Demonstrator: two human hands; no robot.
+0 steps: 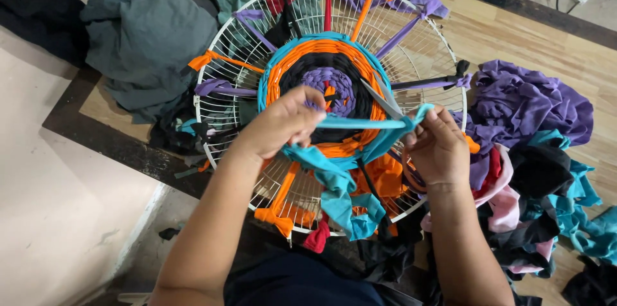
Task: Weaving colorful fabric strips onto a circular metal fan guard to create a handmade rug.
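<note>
Nearest to us: both hands over the lower half of a round white wire grille (424, 49) used as a loom. Left hand (283, 123) is pinched shut on one end of a teal fabric strip (363, 123); right hand (437, 145) is clamped on the other end, with what looks like grey scissor blades (382, 97) angled up from it, though we can't tell exactly how they're gripped. The strip is pulled taut and level between the hands, just over the round woven rag mat (328, 81): purple centre, then black, orange and teal rings. Below the hands, loose teal and orange strip ends (340, 200) hang off the rim. Orange, purple, red and black spoke strips (222, 60) are tied out to the edge. Right of the grille, a heap of purple, pink, black and teal fabric scraps (533, 126) on the wooden desk (514, 29); far left, a grey-green cloth pile (144, 39). Risks as we judge them: blades sit close to the taut strip and the outer teal ring, so a slip could nick the weave or a finger; overtension could pull a spoke knot loose or pucker the mat.
</note>
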